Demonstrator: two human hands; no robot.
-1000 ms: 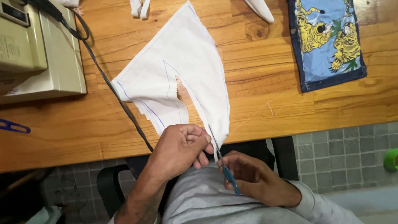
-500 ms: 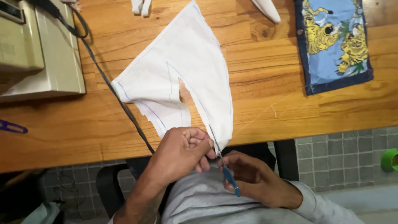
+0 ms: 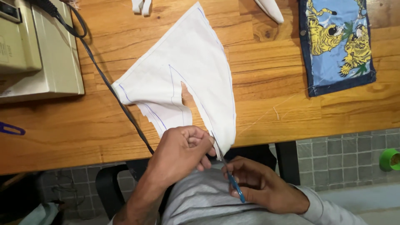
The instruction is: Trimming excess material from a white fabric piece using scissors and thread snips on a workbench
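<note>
White cloth (image 3: 187,79): marked with blue lines, partly cut, lies flat on the wooden desk (image 3: 271,108), its lower corner hanging over the near edge.
Left hand (image 3: 179,154): fingers pinched together on the cloth's lower edge.
Right hand (image 3: 260,187): fingers clamped on blue-handled scissors (image 3: 227,171), blades pointing up into the cloth's corner.
Sewing machine (image 3: 37,50): beige, far left, black cable (image 3: 108,87) running from it beside the cloth.
Printed fabric (image 3: 337,41): blue with yellow tigers, upper right, well apart from the cloth.
</note>
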